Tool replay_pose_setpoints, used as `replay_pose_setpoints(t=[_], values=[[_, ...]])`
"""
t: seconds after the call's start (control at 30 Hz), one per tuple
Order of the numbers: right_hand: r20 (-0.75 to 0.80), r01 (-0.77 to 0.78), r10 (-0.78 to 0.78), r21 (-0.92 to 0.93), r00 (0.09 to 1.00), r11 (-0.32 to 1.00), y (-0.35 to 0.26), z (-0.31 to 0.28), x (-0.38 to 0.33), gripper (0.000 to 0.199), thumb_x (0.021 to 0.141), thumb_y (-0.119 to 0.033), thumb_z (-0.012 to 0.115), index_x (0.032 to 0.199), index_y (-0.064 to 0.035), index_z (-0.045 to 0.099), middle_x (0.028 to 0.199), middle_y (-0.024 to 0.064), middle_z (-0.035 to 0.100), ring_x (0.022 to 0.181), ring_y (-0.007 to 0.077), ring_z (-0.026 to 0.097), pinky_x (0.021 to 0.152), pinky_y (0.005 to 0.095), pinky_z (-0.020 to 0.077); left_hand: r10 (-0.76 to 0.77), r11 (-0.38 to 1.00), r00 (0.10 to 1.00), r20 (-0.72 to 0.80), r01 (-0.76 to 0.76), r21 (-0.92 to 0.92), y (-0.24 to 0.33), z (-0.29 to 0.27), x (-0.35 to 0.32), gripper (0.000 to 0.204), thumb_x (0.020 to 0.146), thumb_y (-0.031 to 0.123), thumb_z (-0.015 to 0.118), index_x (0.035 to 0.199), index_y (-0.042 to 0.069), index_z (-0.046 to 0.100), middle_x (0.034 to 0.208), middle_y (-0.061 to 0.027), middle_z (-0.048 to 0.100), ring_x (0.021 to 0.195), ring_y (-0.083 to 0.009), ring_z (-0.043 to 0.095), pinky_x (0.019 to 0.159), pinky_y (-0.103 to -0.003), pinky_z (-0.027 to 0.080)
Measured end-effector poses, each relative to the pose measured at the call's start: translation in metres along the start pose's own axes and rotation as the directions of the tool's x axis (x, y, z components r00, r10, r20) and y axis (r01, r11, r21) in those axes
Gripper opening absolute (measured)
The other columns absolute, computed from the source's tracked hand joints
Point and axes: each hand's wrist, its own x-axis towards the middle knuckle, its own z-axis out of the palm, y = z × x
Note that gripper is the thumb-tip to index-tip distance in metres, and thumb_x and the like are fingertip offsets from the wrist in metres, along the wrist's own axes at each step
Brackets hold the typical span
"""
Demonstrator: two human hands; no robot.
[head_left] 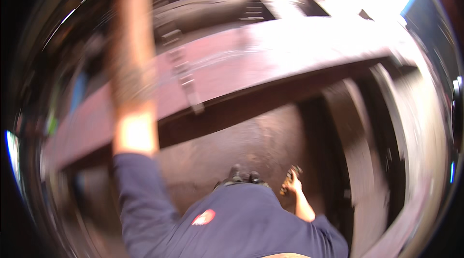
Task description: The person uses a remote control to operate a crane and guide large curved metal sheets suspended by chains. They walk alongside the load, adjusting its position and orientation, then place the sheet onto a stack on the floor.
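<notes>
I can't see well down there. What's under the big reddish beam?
Under the reddish beam lies dark shadow, then brown floor with the person's shoes on it. What sits in the shadow is too blurred to tell.

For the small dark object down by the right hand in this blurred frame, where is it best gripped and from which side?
The small dark object juts up and forward from the right hand, which holds its lower end. That lower end seems the best grip, approached from below and behind, since the top stands free. Blur hides its shape. The left hand is out of frame above the raised left forearm.
</notes>
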Motion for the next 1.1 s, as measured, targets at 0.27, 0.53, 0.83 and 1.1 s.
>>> replay_pose_setpoints(t=[0.27,0.53,0.83,1.1], values=[[0.140,-0.031,0.047,-0.111,0.989,0.993,0.080,0.027,0.017,0.128,0.053,-0.020,0.095,0.152,-0.0300,0.014,0.139,0.0164,0.052,0.126,0.0323,0.051,0.107,0.0424,0.0418,0.333,0.936,0.941,-0.050,-0.337,-0.101,0.059,0.010,-0.026,0.042,0.082,0.033,0.064,0.065,-0.005,0.066,0.056,-0.0234,0.061,0.059,-0.0363,0.067,0.055,-0.047,0.052],[0.095,-0.024,0.041,-0.173,0.995,0.985,0.090,0.025,0.027,0.129,0.055,-0.016,0.093,0.154,-0.0270,0.010,0.143,0.0181,0.047,0.128,0.0325,0.050,0.107,0.0432,0.0411,0.356,0.932,0.934,-0.014,-0.356,-0.061,0.056,0.029,-0.016,0.043,0.082,0.039,0.067,0.064,0.000,0.065,0.056,-0.0154,0.062,0.054,-0.0278,0.063,0.053,-0.043,0.049],[0.238,-0.302,0.211,0.472,0.948,0.828,0.110,0.077,0.043,0.087,0.079,-0.017,0.066,0.153,-0.0232,0.022,0.126,0.0192,0.058,0.106,0.0261,0.062,0.089,0.0397,0.0531,0.296,0.955,0.940,0.172,-0.285,-0.084,0.057,0.051,-0.008,0.044,0.083,0.046,0.070,0.071,0.004,0.066,0.062,-0.0072,0.064,0.052,-0.0185,0.059,0.051,-0.039,0.046],[0.219,-0.475,0.423,0.478,0.879,0.739,0.086,0.082,-0.001,0.074,0.077,-0.014,0.063,0.146,-0.0282,0.040,0.138,0.0132,0.051,0.116,0.0263,0.058,0.092,0.0404,0.0514,0.376,0.903,0.904,0.204,-0.308,-0.300,-0.014,-0.024,-0.128,0.034,0.096,0.035,0.056,0.096,0.001,0.061,0.082,-0.0072,0.064,0.075,-0.0134,0.058,0.066,-0.028,0.043]])
